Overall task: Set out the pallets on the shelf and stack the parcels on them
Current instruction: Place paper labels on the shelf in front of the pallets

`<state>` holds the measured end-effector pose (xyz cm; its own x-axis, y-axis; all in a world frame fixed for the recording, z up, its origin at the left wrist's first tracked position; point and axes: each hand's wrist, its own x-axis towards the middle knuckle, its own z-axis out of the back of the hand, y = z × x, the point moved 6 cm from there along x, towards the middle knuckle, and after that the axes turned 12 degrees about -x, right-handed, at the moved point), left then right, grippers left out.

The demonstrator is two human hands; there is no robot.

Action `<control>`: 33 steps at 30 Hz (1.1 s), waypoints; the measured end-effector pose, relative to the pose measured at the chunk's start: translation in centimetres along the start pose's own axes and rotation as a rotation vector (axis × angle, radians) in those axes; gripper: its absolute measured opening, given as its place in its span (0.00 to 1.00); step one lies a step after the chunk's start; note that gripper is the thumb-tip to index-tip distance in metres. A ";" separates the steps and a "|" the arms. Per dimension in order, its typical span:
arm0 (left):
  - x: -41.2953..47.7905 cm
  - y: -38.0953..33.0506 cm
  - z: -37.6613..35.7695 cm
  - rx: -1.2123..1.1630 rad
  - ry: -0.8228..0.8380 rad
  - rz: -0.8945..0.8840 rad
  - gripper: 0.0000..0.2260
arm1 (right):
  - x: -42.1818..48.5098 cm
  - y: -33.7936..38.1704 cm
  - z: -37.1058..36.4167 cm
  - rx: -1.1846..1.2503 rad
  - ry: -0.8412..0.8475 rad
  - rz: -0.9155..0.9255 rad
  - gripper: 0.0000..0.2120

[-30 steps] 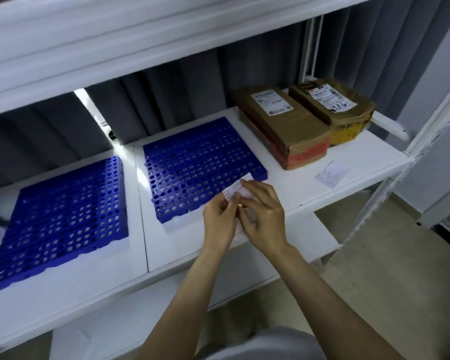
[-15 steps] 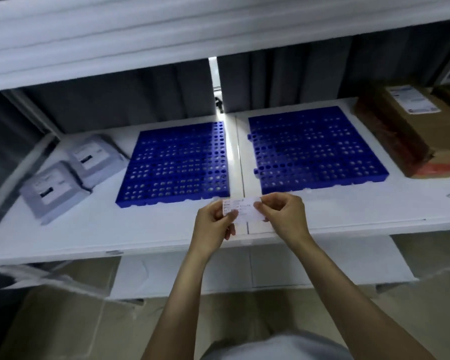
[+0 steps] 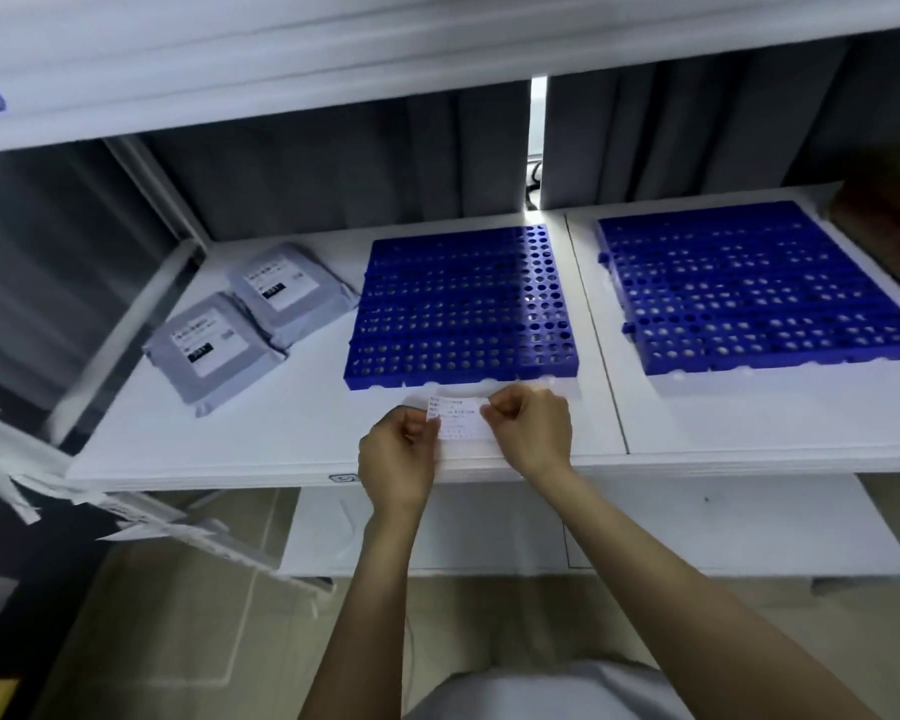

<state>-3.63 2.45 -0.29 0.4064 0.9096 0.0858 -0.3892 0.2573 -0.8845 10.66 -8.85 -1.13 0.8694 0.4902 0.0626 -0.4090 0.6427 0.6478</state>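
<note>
Two blue perforated pallets lie flat on the white shelf (image 3: 230, 449): the left pallet (image 3: 458, 309) at centre, the right pallet (image 3: 754, 288) beside it across a seam. Two grey parcels with white labels lie left of them, one nearer (image 3: 214, 350), one farther back (image 3: 289, 293). A small white printed label (image 3: 458, 420) is held between both hands just in front of the left pallet. My left hand (image 3: 398, 459) pinches its left edge, my right hand (image 3: 533, 433) its right edge. A brown parcel (image 3: 884, 210) shows blurred at the far right.
An upper shelf board (image 3: 333, 70) overhangs the work level. A lower white shelf (image 3: 697, 532) sits below the front edge. Grey curtains hang behind, and a metal upright (image 3: 146, 200) stands at the left end.
The view has swung left: the brown parcels have slid to the right edge and the grey parcels have come into view. Both hands carried the label left, in front of the left pallet.
</note>
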 end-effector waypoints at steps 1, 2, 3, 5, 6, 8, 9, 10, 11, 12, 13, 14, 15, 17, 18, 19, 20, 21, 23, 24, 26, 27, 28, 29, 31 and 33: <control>0.4 0.4 0.3 0.008 -0.001 -0.003 0.03 | 0.0 0.2 -0.4 -0.027 0.002 -0.015 0.06; 0.6 0.8 0.5 0.018 0.000 -0.008 0.03 | 0.0 0.3 -0.8 -0.054 0.002 -0.020 0.06; 0.9 1.1 0.6 0.031 0.003 -0.018 0.03 | 0.0 0.5 -1.2 -0.077 -0.003 -0.020 0.06; 1.3 1.7 0.7 0.054 0.017 -0.043 0.03 | 0.0 0.8 -1.8 -0.108 -0.014 -0.018 0.05; 1.5 1.9 0.6 0.067 0.025 -0.060 0.04 | -0.1 1.0 -2.0 -0.126 -0.021 -0.012 0.04; 1.8 1.9 0.5 0.103 0.037 -0.109 0.04 | -0.2 1.4 -2.2 -0.171 -0.050 0.009 0.03; 2.0 1.9 0.5 0.128 0.036 -0.135 0.04 | -0.3 1.5 -2.4 -0.186 -0.067 0.017 0.04; 2.1 1.9 0.4 0.153 0.031 -0.162 0.04 | -0.4 1.6 -2.5 -0.191 -0.080 0.019 0.05; 2.1 1.9 0.4 0.175 0.023 -0.184 0.05 | -0.5 1.6 -2.6 -0.186 -0.094 0.024 0.08; 2.1 1.7 0.4 0.196 0.017 -0.206 0.06 | -0.6 1.6 -2.5 -0.175 -0.110 0.033 0.11; 2.0 1.6 0.3 0.216 0.018 -0.222 0.07 | -0.8 1.6 -2.5 -0.168 -0.129 0.051 0.12; 2.0 1.6 0.2 0.238 0.023 -0.237 0.08 | -1.0 1.7 -2.4 -0.169 -0.151 0.080 0.13; 2.0 1.6 0.0 0.256 0.032 -0.248 0.10 | -1.2 1.9 -2.4 -0.180 -0.176 0.117 0.13; 1.9 1.6 -0.3 0.283 0.036 -0.282 0.15 | -1.5 2.0 -2.4 -0.216 -0.217 0.187 0.11; 1.9 1.7 -0.4 0.297 0.033 -0.309 0.18 | -1.6 2.0 -2.5 -0.233 -0.231 0.204 0.10; 1.8 1.9 -0.5 0.321 0.029 -0.336 0.19 | -1.6 1.9 -2.6 -0.244 -0.245 0.214 0.09; 1.8 2.0 -0.6 0.363 0.025 -0.362 0.19 | -1.6 1.8 -2.6 -0.256 -0.262 0.221 0.07; 1.7 2.3 -0.8 0.415 0.030 -0.376 0.18 | -1.7 1.7 -2.6 -0.273 -0.279 0.226 0.06; 1.5 2.5 -1.1 0.516 0.033 -0.408 0.15 | -1.7 1.5 -2.6 -0.315 -0.291 0.226 0.06; 1.5 2.6 -1.2 0.554 0.027 -0.426 0.15 | -1.7 1.4 -2.7 -0.328 -0.289 0.224 0.06; 1.4 2.7 -1.3 0.595 0.000 -0.439 0.16 | -1.6 1.2 -2.8 -0.349 -0.277 0.222 0.08; 1.4 2.7 -1.4 0.600 -0.014 -0.440 0.16 | -1.6 1.2 -2.9 -0.362 -0.269 0.223 0.08; 1.4 2.7 -1.4 0.600 -0.021 -0.440 0.17 | -1.5 1.2 -2.9 -0.371 -0.261 0.223 0.08; 1.4 2.7 -1.4 0.600 -0.021 -0.439 0.17 | -1.5 1.2 -3.0 -0.375 -0.253 0.220 0.08; 1.3 2.6 -1.4 0.597 -0.015 -0.445 0.17 | -1.4 1.1 -3.0 -0.375 -0.239 0.211 0.09; 1.2 2.6 -1.4 0.592 -0.004 -0.449 0.17 | -1.4 0.9 -3.1 -0.369 -0.223 0.197 0.10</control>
<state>-2.99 3.74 -3.08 0.6284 0.6766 0.3838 -0.5673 0.7362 -0.3690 8.20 -7.14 -2.93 0.7868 0.5118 0.3448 -0.6086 0.7361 0.2962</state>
